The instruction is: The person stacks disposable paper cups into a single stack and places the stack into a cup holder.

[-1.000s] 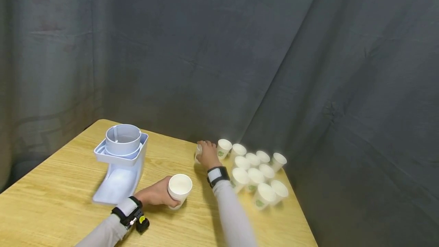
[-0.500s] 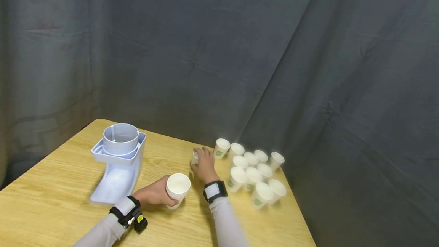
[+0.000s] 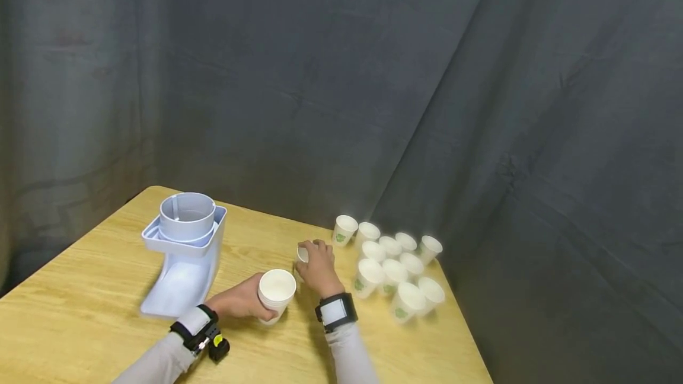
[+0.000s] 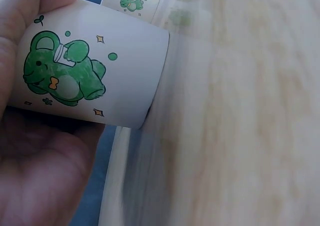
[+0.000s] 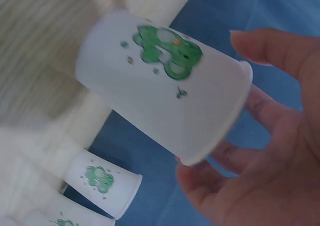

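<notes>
My left hand (image 3: 240, 300) holds a short stack of white paper cups (image 3: 276, 292) upright, thumb and fingers wrapped round the sides. A green cartoon bear is printed on the outer paper cup (image 4: 90, 71) in the left wrist view. Just beyond that stack, my right hand (image 3: 320, 268) grips a single paper cup (image 3: 302, 255) from above, near its rim. The right wrist view shows this cup (image 5: 165, 86) with the fingertips at its rim and the thumb close beside the edge. Part of it is hidden by the hand in the head view.
Several more paper cups (image 3: 393, 274) stand grouped on the wooden table (image 3: 256, 360) to the right. At the left stands a pale plastic stand (image 3: 181, 286) with a round container (image 3: 188, 218) on top and a sloping chute. A dark curtain (image 3: 299, 88) hangs behind.
My right hand has drawn the single cup away from the other cups, toward me and closer to the stack. The left hand keeps its hold on the stack, nearly still.
</notes>
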`<state>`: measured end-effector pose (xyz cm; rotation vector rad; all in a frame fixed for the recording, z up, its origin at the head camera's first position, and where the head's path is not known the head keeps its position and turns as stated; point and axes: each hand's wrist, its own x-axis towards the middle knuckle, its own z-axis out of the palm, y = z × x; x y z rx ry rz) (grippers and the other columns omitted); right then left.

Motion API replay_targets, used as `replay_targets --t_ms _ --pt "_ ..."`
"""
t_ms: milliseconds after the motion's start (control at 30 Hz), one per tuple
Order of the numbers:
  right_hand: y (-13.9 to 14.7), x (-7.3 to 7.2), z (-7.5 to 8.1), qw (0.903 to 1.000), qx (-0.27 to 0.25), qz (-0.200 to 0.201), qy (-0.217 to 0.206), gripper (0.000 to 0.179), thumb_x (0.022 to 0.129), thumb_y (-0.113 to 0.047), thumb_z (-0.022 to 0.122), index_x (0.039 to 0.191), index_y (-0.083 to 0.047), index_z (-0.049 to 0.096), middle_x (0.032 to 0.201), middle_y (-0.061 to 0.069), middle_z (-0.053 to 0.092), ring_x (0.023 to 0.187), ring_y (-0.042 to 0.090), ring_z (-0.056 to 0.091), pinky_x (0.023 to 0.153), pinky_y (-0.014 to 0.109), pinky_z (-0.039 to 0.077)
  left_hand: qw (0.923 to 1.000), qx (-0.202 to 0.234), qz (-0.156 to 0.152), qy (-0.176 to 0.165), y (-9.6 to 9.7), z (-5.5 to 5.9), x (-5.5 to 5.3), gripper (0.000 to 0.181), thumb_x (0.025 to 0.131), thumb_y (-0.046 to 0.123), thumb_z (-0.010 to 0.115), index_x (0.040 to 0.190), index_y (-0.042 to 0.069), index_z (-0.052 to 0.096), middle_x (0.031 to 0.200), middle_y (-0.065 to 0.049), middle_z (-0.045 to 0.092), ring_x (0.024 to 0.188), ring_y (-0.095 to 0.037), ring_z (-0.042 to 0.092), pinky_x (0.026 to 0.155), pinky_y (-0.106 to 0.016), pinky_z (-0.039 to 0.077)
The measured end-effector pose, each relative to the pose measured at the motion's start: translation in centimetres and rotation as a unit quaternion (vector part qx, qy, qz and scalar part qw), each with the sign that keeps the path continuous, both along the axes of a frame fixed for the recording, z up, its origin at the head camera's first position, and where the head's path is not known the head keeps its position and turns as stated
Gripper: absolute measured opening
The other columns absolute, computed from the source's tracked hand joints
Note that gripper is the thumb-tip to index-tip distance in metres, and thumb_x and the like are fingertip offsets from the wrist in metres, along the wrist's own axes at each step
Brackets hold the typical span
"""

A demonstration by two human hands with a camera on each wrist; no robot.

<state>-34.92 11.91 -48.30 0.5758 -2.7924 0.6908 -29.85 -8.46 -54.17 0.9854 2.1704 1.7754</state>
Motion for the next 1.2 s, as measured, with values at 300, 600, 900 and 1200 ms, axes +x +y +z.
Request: replay_targets --t_ms 300,600,900,1200 --pt "0.3 1.0 0.9 0.9987 0.051 0.001 0.006 0.041 0.086 -0.016 0.080 0.124 -0.013 0.066 0.124 0.020 0.058 0.111 0.037 0.050 0.088 0.049 0.047 0.9999 -0.010 -0.003 -0.005 0.0 0.1 0.2 0.066 0.073 0.008 0.083 0.131 -0.004 0.054 0.117 -0.008 0.066 0.106 -0.015 0.060 0.095 -0.030 0.046" --pt "0.7 1.5 2.2 0.9960 0.083 0.012 -0.030 0.044 0.080 -0.025 0.085 0.121 -0.021 0.067 0.113 0.010 0.058 0.102 0.026 0.050 0.072 0.036 0.051 0.9997 -0.023 0.006 -0.007 -0.3 0.0 0.0 0.067 0.074 0.009 0.083 0.133 -0.001 0.053 0.119 -0.012 0.065 0.107 -0.016 0.061 0.095 -0.029 0.047" --pt "1.4 1.8 2.6 0.9937 0.084 0.046 -0.059 0.044 0.079 -0.024 0.084 0.118 -0.021 0.063 0.113 0.012 0.055 0.101 0.026 0.047 0.076 0.039 0.053 0.9998 -0.020 -0.006 -0.003 -0.3 0.0 -0.2 0.065 0.074 0.009 0.083 0.132 -0.001 0.055 0.119 -0.012 0.066 0.106 -0.012 0.061 0.095 -0.026 0.047" --pt "1.4 1.9 3.2 0.9903 0.098 0.050 -0.085 0.048 0.078 -0.022 0.085 0.120 -0.022 0.062 0.119 0.013 0.055 0.106 0.027 0.048 0.077 0.041 0.054 0.9998 -0.021 0.003 0.002 -0.2 0.2 -0.2 0.068 0.073 0.010 0.084 0.132 -0.002 0.054 0.119 -0.011 0.066 0.106 -0.011 0.061 0.095 -0.025 0.046"
